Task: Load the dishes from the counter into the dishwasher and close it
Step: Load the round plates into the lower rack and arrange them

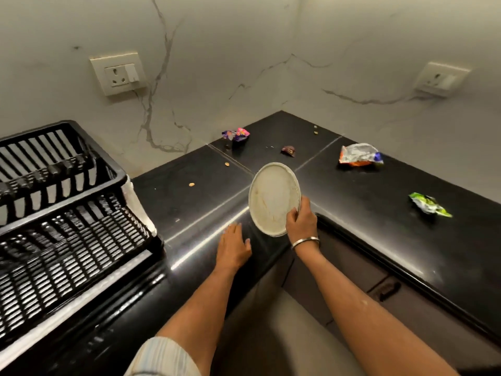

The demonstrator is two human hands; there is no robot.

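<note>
Holding a dirty white plate (272, 199) by its rim, the right hand (301, 221) tips it up over the corner of the black counter (379, 191). The left hand (233, 246) rests flat and loose on the counter edge, holding nothing. The plate looks stiff, light and maybe slippery, so gripping the rim seems best.

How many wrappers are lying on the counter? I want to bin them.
4: a purple-pink wrapper by the back wall, a small brown wrapper beside it, a silver-orange wrapper further right, a green wrapper nearest right.
</note>
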